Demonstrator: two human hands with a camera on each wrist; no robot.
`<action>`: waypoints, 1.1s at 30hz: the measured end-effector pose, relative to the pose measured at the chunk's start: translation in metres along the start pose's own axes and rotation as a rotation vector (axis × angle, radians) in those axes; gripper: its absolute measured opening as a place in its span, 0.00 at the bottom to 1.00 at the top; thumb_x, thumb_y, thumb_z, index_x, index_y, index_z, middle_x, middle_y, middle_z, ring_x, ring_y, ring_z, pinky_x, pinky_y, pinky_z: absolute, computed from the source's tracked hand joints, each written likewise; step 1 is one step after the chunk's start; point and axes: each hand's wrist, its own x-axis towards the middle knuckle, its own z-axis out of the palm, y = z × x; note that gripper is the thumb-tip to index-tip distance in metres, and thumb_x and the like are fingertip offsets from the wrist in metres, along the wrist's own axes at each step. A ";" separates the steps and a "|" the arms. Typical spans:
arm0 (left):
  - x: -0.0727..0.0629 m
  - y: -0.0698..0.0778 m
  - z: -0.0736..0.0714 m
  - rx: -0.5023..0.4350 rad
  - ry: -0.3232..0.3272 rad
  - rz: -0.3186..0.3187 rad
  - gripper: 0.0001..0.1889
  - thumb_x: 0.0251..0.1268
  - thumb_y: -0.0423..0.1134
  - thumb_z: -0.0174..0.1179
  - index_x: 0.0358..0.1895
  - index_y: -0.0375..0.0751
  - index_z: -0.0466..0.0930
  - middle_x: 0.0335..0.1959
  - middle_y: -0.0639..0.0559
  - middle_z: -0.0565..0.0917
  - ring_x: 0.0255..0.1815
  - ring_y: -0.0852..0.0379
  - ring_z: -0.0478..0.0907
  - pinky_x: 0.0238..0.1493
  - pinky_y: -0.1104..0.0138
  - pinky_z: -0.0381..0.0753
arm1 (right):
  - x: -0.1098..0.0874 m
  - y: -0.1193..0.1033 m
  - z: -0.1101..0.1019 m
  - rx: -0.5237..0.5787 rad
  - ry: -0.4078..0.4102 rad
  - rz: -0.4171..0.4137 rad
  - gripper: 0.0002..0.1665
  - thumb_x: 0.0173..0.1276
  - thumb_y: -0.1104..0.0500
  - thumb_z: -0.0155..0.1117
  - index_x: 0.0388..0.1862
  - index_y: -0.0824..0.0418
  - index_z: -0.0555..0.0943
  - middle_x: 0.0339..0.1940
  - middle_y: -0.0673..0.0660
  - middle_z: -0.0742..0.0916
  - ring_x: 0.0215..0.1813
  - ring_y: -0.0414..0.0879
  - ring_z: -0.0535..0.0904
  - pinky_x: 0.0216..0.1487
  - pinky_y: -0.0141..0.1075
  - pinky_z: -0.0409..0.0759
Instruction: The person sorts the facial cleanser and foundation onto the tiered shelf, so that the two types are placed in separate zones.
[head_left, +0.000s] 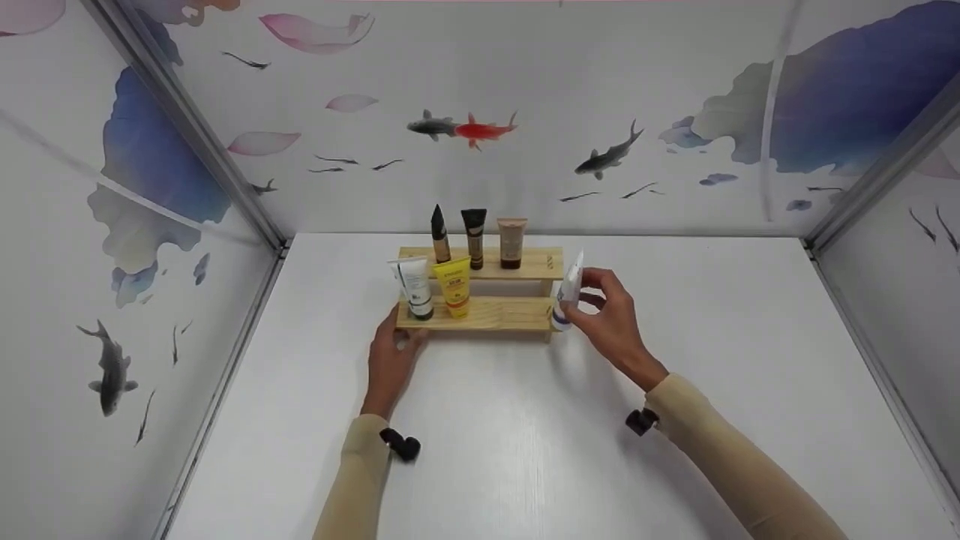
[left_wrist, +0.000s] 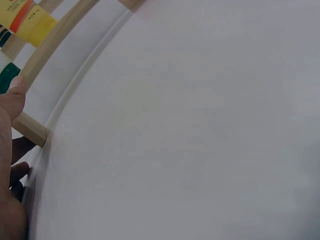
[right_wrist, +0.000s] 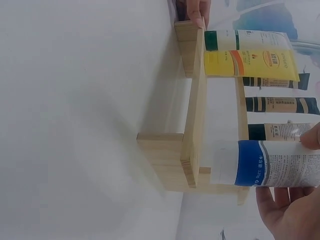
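A two-tier wooden rack (head_left: 510, 315) stands on the white table. My left hand (head_left: 388, 364) grips its left front end, the thumb on the lower board in the left wrist view. In my right hand (head_left: 613, 322) is a white tube with a blue band (right_wrist: 250, 162), pinched between thumb and fingers at the rack's right end. The tube's white cap points down beside the lower board; I cannot tell whether they touch. On the lower tier stand a white tube with a dark green cap (head_left: 416, 289) and a yellow tube (head_left: 454, 289).
Along the upper tier stand a slim black-and-tan tube (head_left: 440, 236), another black-and-tan tube (head_left: 475, 236) and a beige tube with a dark cap (head_left: 511, 244). Behind the table rises a white wall (head_left: 525, 75) painted with fish. Metal-framed side panels (head_left: 45, 262) flank the table.
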 end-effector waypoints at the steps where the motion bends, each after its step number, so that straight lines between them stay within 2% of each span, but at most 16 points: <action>1: 0.000 0.000 0.000 0.001 0.002 -0.002 0.52 0.73 0.72 0.63 0.91 0.49 0.56 0.86 0.45 0.66 0.82 0.45 0.68 0.84 0.47 0.65 | 0.001 0.000 0.002 0.005 0.000 -0.003 0.30 0.70 0.70 0.78 0.68 0.66 0.78 0.61 0.61 0.84 0.65 0.52 0.82 0.65 0.42 0.86; 10: -0.001 0.000 -0.003 -0.003 -0.003 -0.007 0.51 0.74 0.71 0.63 0.91 0.51 0.56 0.85 0.45 0.68 0.78 0.46 0.71 0.81 0.46 0.67 | 0.008 -0.001 0.025 0.010 -0.003 -0.010 0.32 0.67 0.69 0.82 0.66 0.67 0.76 0.60 0.62 0.83 0.63 0.54 0.83 0.64 0.51 0.87; 16: 0.000 -0.001 -0.002 0.000 0.002 0.009 0.50 0.75 0.70 0.64 0.91 0.49 0.57 0.83 0.46 0.70 0.72 0.48 0.74 0.78 0.47 0.70 | 0.012 -0.003 0.040 -0.009 0.002 0.003 0.33 0.67 0.66 0.84 0.65 0.66 0.76 0.59 0.62 0.83 0.61 0.55 0.84 0.62 0.50 0.88; 21: 0.002 -0.001 -0.002 0.003 0.001 0.021 0.51 0.75 0.70 0.64 0.90 0.48 0.57 0.83 0.45 0.69 0.74 0.49 0.73 0.80 0.48 0.69 | 0.015 -0.004 0.052 -0.017 0.009 0.000 0.33 0.67 0.65 0.84 0.64 0.66 0.75 0.58 0.62 0.83 0.60 0.59 0.84 0.61 0.52 0.88; 27: 0.000 0.000 0.000 -0.001 0.007 0.021 0.49 0.77 0.68 0.64 0.90 0.48 0.57 0.84 0.45 0.69 0.76 0.48 0.72 0.80 0.47 0.68 | 0.017 -0.005 0.067 -0.017 0.019 0.045 0.33 0.66 0.65 0.85 0.63 0.65 0.74 0.58 0.61 0.84 0.59 0.55 0.86 0.61 0.51 0.88; 33: -0.002 0.002 0.000 -0.001 0.014 0.025 0.48 0.78 0.66 0.65 0.90 0.47 0.57 0.83 0.44 0.70 0.73 0.47 0.73 0.79 0.46 0.69 | 0.020 -0.008 0.079 -0.033 0.026 0.078 0.34 0.66 0.63 0.86 0.62 0.64 0.74 0.58 0.61 0.84 0.58 0.55 0.86 0.61 0.50 0.89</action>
